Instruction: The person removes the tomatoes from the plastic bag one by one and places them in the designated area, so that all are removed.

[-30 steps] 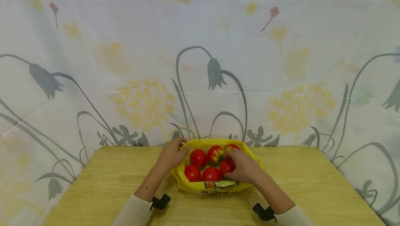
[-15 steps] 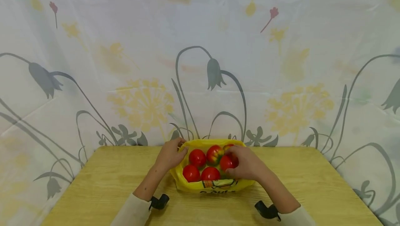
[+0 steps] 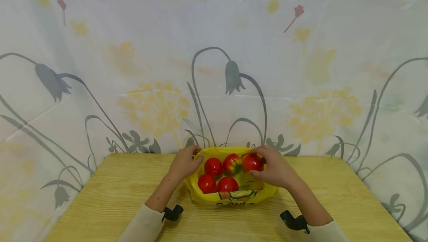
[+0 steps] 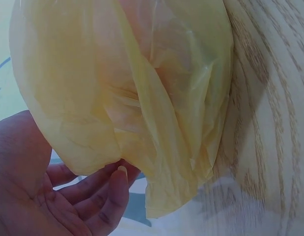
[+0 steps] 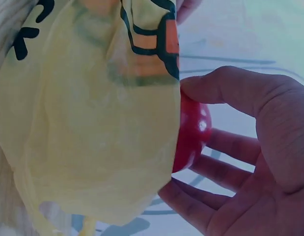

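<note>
A yellow plastic bag (image 3: 200, 196) with dark print stands open on the table, several glossy red apples inside. Around one red apple (image 3: 252, 163), at the bag's back right, my right hand (image 3: 277, 167) has its thumb and fingers curled. The right wrist view shows this apple (image 5: 195, 130) rising above the bag's edge between thumb and fingers. My left hand (image 3: 185, 163) grips the bag's left rim; in the left wrist view its fingers curl at the bag's edge. A streaked red-and-yellow apple (image 3: 232, 164) lies left of the held one. Red apples (image 3: 227, 184) sit along the front.
The bag rests on a wooden table (image 3: 133, 182) near its back edge. Behind it hangs a pale curtain (image 3: 160, 48) with flower prints. Black wrist mounts (image 3: 173, 212) stick out from both sleeves.
My right hand has moved back and right with the red apple, from the bag's front right to its back right. The left hand keeps its place at the rim.
</note>
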Demonstrator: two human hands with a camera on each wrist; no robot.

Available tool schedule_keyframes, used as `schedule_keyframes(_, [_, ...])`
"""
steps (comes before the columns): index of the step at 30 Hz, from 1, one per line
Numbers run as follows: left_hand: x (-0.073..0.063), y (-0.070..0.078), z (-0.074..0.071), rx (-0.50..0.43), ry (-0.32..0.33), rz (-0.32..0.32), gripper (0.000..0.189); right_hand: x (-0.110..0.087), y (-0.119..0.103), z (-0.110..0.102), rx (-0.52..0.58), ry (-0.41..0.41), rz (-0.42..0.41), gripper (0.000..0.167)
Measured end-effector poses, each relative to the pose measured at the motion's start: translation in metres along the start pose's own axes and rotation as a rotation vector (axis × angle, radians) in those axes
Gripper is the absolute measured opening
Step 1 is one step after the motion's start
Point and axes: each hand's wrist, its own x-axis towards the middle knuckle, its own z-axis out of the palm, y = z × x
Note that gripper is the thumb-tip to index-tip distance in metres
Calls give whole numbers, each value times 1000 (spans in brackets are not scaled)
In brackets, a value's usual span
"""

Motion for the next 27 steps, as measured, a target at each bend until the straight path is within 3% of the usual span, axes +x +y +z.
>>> schedule_keyframes(13, [-3, -5, -1, 12, -10, 22, 26, -4, 14, -20, 47, 202, -95, 50])
schedule_keyframes(21, [1, -2, -1, 5, -8, 30, 28, -6, 34, -39, -12, 287, -50, 51])
schedule_keyframes(27, [0, -2, -4, -3, -13, 40, 29, -8, 50, -42, -14, 284, 9, 52])
